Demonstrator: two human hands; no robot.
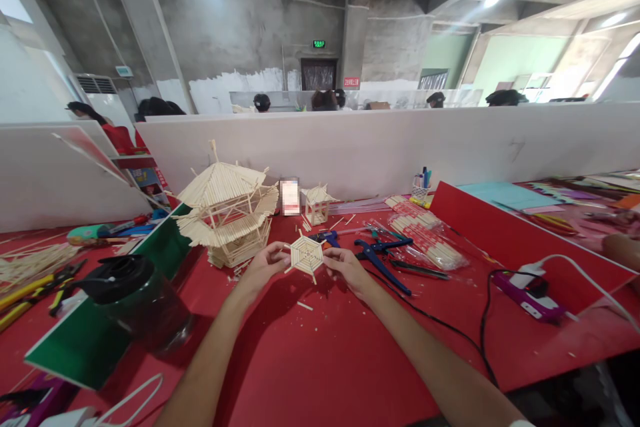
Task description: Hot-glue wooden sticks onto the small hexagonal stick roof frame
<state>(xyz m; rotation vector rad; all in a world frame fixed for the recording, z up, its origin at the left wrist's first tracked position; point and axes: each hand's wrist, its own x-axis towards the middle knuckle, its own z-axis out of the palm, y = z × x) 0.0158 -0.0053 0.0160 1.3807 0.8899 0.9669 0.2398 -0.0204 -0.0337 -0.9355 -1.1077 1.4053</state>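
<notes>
Sticks glued into a hexagonal web [307,255], held just over the red worktop [325,360] near its middle and pinched from both sides. Left hand [263,265] closed on the web's left edge, thumb on top, fingertips partly hidden behind the sticks. Right hand [347,268] closed on the right edge likewise, fingers curled under and hard to count. Both forearms cut off by the bottom of the view.

Just behind the web on the left, a two-tiered stick pagoda [227,213] standing on the worktop, and further back a small stick pavilion [317,203]; between them a rectangle [289,196] blurred beyond reading. Right of the hands, blue-handled tools [383,257] lying crossed, exact kind hard to tell, beside a clear packet of sticks [425,237]. Near left, a dark jar [133,293] with a black lid, out of focus, against a green board [85,340]. Far right, another person's hand [620,250] cut off by the edge. Beyond the white partition [400,147], only tops of heads visible.
</notes>
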